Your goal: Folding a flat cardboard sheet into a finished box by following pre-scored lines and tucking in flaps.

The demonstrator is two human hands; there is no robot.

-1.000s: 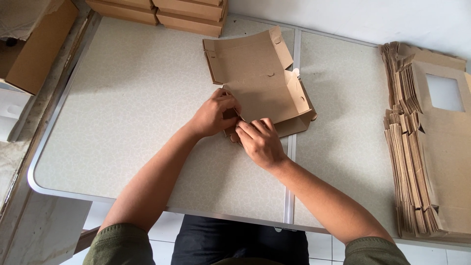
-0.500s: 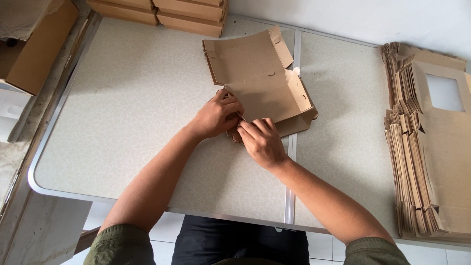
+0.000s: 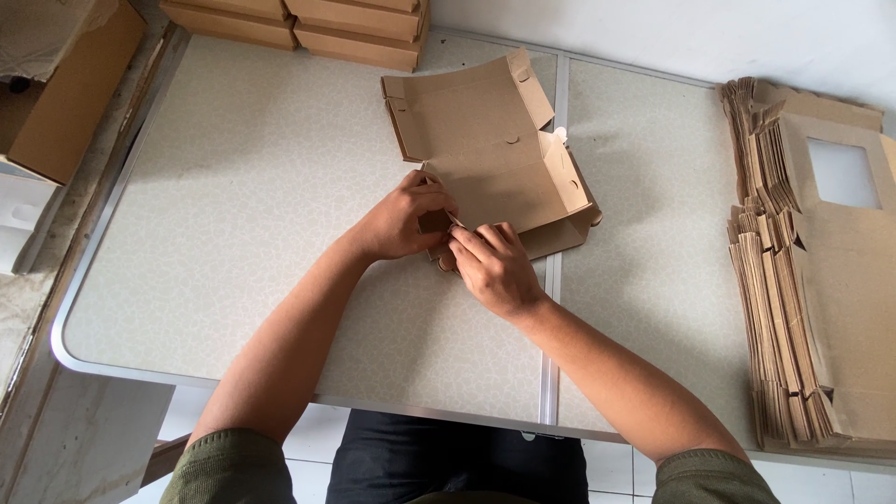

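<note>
— What are the hands busy with?

— Both are on a half-folded cardboard box (image 3: 495, 177), brown, lying just above the middle of the frame on a pale speckled table (image 3: 233, 215). Its lid stands open toward the top of the frame.

— And the left hand?

— The left hand (image 3: 401, 219) sits at the box's near left corner, fingers curled and pinched narrow on a small flap there.

— The right one?

— The right hand (image 3: 490, 266) is just beside it, touching it, fingers bent and pressed close together on the same near edge of the box. Which flap each fingertip holds I cannot tell; the hands cover that corner.

— What else is on the table?

— Along the right edge of the frame lies a thick stack of flat box blanks (image 3: 803, 280), the top one with a white rectangular window. It is well apart from the hands.

— Anything at the top?

— At the top edge, left of centre, a row of finished boxes (image 3: 308, 19) stacked closed. In the upper left corner, off the table, an open carton (image 3: 65, 93) stands.

— The table itself?

— A metal seam (image 3: 553, 308) runs down it, passing under the box's right side.
</note>
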